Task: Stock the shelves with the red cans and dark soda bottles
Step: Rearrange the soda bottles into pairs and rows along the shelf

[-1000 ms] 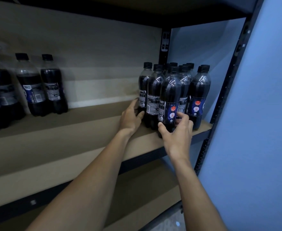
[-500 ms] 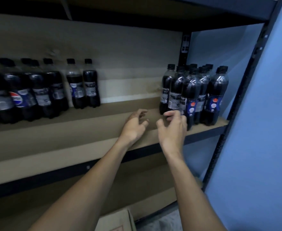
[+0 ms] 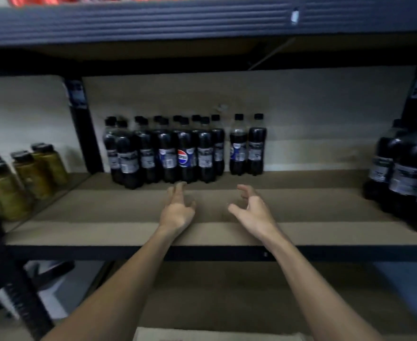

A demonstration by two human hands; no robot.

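Both hands are empty and reach in over the middle shelf point(image 3: 325, 217). The left hand point(image 3: 176, 210) is palm down with fingers stretched forward and slightly apart. Its fingertips point(image 3: 179, 187) are just short of the front row of bottles, and contact can't be confirmed. The right hand point(image 3: 254, 210) is beside it but apart, fingers spread and loosely bent, thumb out to the left, gripping nothing. The dark soda bottles stand in three lots on this shelf, all upright with black caps. The big group point(image 3: 163, 153) is at the far left against the back panel, packed in about two rows, one label showing a red-white-blue logo. A pair of bottles point(image 3: 248, 148) stands just right of that group, with a small gap between. A close cluster point(image 3: 406, 173) sits at the right end, nearer the front edge and cropped by the frame. The stretch of shelf between the pair and the right cluster is bare board. Red cans point(image 3: 30, 0) sit on the shelf above – only a blurred strip shows at the top edge, over the dark metal beam point(image 3: 153, 20). Left of the black upright post point(image 3: 83, 134), in the next bay, stand yellowish jars point(image 3: 30, 175) with dark lids. A cardboard box point(image 3: 202, 334) edge shows at the bottom, between the forearms.
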